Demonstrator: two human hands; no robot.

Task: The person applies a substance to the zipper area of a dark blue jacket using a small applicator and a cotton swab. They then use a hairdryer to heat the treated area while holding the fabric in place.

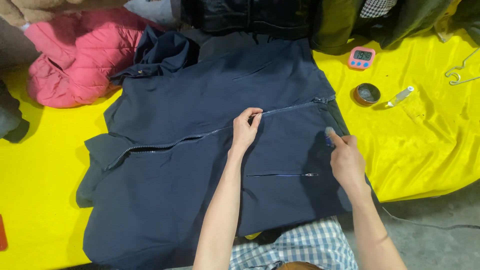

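Checked shirt [305, 245], left hand [245, 131] pinching zip [210, 132]

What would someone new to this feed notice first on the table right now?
The big navy jacket spread flat across the middle of the bright yellow cloth, its front zipper running diagonally. The left hand pinches that zipper mid-length, while the right hand presses a small brush-like tool to the fabric near the jacket's right edge. A pink puffer jacket lies bunched at top left.
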